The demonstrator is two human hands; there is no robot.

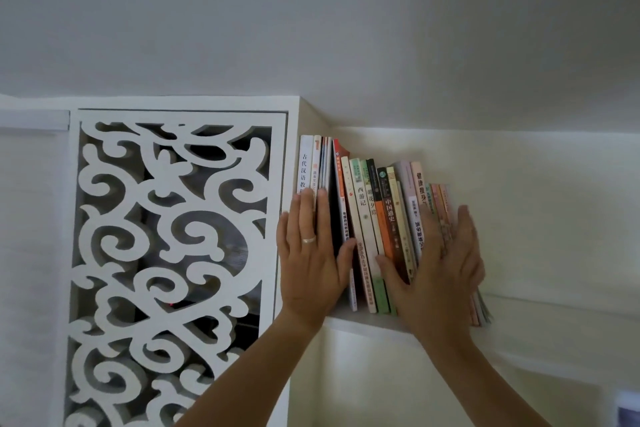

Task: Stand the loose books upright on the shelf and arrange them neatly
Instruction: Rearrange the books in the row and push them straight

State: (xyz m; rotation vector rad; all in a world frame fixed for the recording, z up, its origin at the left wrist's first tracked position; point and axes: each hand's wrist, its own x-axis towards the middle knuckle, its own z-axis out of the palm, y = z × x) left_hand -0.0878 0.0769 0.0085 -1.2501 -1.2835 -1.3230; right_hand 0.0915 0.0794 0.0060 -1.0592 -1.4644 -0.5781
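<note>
Two bare forearms come up from 6 o'clock, both raised to a white wall shelf (363, 321)

Left hand (310, 256): flat, fingers straight and together, palm pressed against the spines at the left end of the row of books (374, 218). Silver ring (308, 239) on one finger. Thumb spread out toward 3 o'clock, touching a spine lower down. Not gripping anything, just pressing

Right hand (443, 267): also flat and extended, fingers straight, laid against the right end of the row, thumb angled toward 9 o'clock over the middle spines. Fingertips slightly blurred. No curl, no pinch

Books sit between the two hands on the shelf board, at roughly frame centre. The left few, including the white 古代汉语 book (305, 163), stand upright against the shelf's side wall. From the red-topped book (338, 163) rightward the spines tilt, tops leaning toward 11 o'clock: the 西游记 book (361, 198), the orange 中国通史 book (388, 218), then thin pink books (441, 201) at the right end, partly hidden by the right hand. Dark gap between the upright group and the leaning ones

At 9 o'clock, a white carved scrollwork panel (173, 236) just beside the shelf. Behind and above, plain white wall (346, 28) toward 12 o'clock
</note>
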